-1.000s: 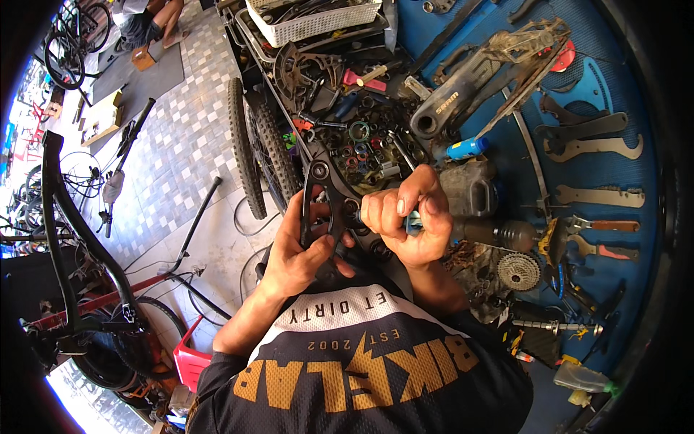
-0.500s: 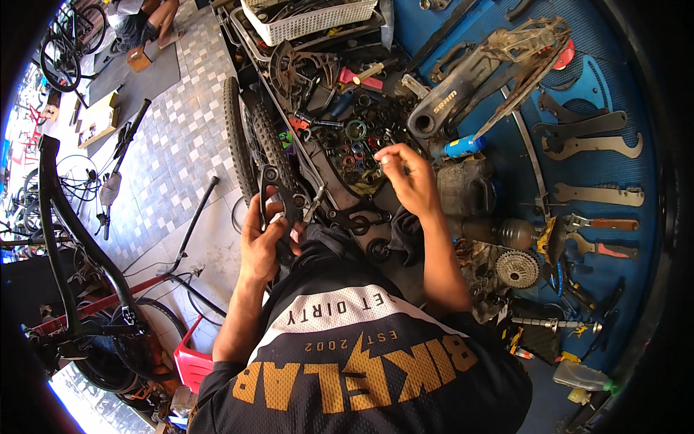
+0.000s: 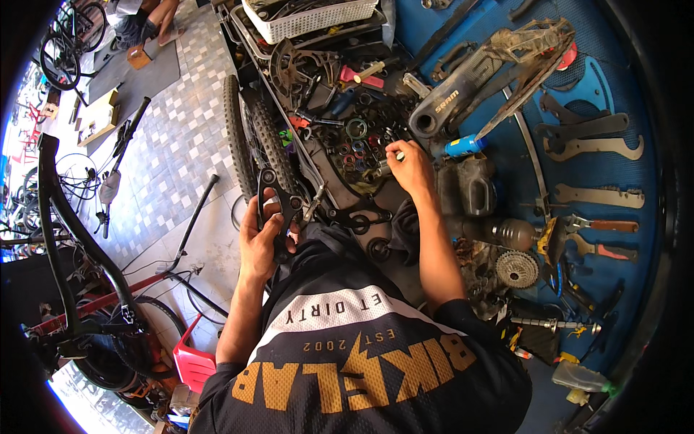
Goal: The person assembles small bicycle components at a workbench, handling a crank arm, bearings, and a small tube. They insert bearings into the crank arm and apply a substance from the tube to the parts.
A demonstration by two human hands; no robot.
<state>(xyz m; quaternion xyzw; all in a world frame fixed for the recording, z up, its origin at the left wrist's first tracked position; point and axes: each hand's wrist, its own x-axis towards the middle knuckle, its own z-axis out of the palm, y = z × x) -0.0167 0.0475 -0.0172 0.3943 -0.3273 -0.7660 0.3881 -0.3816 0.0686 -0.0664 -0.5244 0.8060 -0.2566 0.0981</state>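
Note:
My left hand is wrapped around a black bicycle suspension link, a forked part with round eyelets, held above my lap. My right hand reaches over a tray of small parts, its thumb and fingers pinched together. A small pale spot shows at its fingertips; what it is cannot be made out. Just left of those fingers are coloured rings and other small pieces. A second black link-shaped part lies between the tray and my lap.
Bicycle tyres stand beside the tray. A dirty crank arm and a blue can lie to the right. Wrenches hang on the blue panel, with a cassette nearer. A white basket is at the back; a black frame stands left.
My right hand has shifted slightly right and nearer, and its fingers have turned down and drawn together over the parts. My left hand keeps its hold on the suspension link, almost unmoved.

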